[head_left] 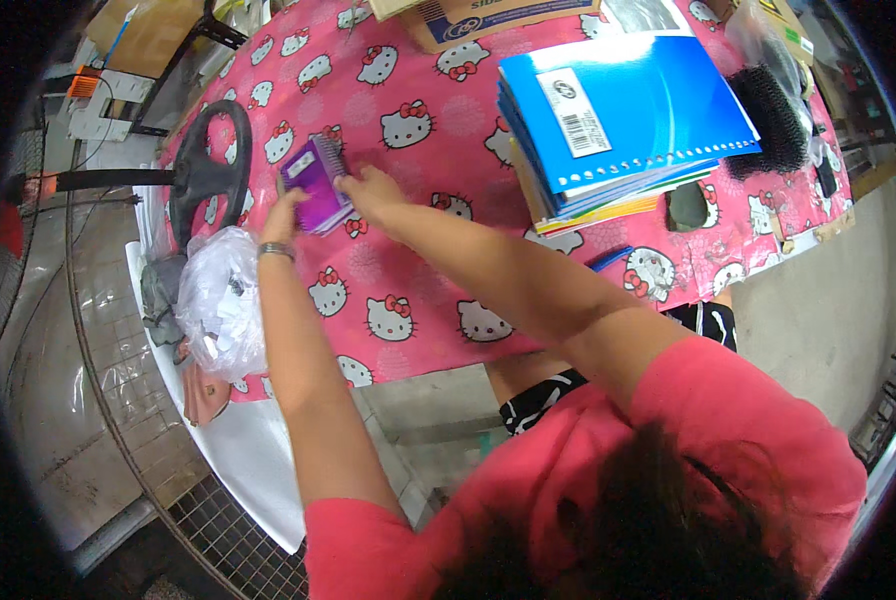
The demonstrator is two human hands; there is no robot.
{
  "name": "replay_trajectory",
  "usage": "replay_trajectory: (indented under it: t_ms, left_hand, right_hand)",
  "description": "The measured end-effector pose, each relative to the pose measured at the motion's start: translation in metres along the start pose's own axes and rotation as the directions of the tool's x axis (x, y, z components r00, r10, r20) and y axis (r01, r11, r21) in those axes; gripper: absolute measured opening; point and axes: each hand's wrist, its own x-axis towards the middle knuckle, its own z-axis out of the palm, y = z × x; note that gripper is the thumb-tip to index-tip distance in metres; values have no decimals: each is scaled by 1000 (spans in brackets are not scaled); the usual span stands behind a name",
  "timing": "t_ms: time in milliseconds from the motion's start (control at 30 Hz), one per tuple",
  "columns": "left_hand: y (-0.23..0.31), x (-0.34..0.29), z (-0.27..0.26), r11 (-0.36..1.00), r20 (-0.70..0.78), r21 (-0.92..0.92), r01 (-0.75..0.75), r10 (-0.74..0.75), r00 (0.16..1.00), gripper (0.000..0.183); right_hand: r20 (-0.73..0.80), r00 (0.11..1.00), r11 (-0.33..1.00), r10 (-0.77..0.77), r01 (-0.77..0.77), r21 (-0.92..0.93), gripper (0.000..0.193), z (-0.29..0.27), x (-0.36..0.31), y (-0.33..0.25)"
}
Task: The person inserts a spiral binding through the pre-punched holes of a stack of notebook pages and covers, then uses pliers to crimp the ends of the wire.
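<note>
A small purple spiral notebook [315, 187] with a light sticker lies at the far left of the table, tilted, its wire binding toward the upper right. My left hand [282, 214] grips its left side with fingers partly hidden. On the opposite edge, my right hand [370, 194] is closed with thumb and fingers against the notebook. Well to the right sits a tall stack of larger notebooks [658, 100]. Its top cover is blue, with a white label and a row of punched holes along the near edge; yellow shows lower down.
A black wheel-shaped handle [190, 180] stands left of the notebook, above a clear plastic bag of paper scraps [223, 310]. Dark spiral coils [776, 120] lie right of the stack, a blue pen [610, 258] near it. A cardboard box [498, 22] is at the back of the pink-covered table [418, 270].
</note>
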Motion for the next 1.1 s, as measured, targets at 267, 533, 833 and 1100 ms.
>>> replay_trajectory:
  t_ms: [267,533,833,1100]
  left_hand:
    - [-25,-20,2,986,-115,-141,-86,70,991,30]
    - [-22,-44,21,910,-128,-356,-214,179,975,53]
    - [-41,-122,56,576,-345,-354,-737,652,675,84]
    - [-63,-140,63,663,-78,-466,-586,629,774,88]
  right_hand:
    - [139,973,902,185,-224,370,50,25,22,1]
    - [-209,965,987,158,-157,22,37,63,32,-4]
    - [233,815,725,-531,579,-373,68,7,-26,5]
    - [394,796,785,-459,571,-238,87,-36,-43,25]
